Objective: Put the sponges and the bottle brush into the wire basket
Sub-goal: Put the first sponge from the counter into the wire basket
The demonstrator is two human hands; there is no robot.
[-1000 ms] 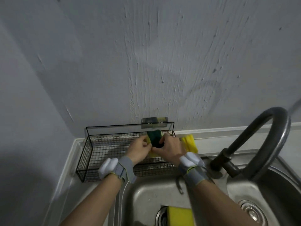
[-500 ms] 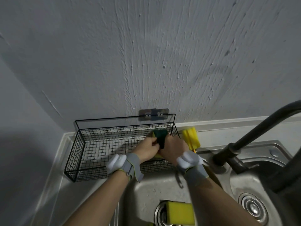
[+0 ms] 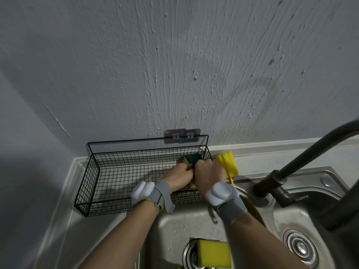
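Black wire basket [image 3: 101,183] sits at the left on the counter, against the far wall. Left hand [image 3: 179,176] and right hand [image 3: 208,173] are both inside its right end, fingers curled and pressed onto a green-and-yellow sponge [image 3: 191,159]; sponge is over the basket floor, whether resting on it cannot be told. Yellow bottle brush [image 3: 227,162] lies just outside the basket's right wall. Second yellow sponge [image 3: 213,253] lies near, in the steel sink [image 3: 174,230]. Dark faucet [image 3: 303,162] stands at right.
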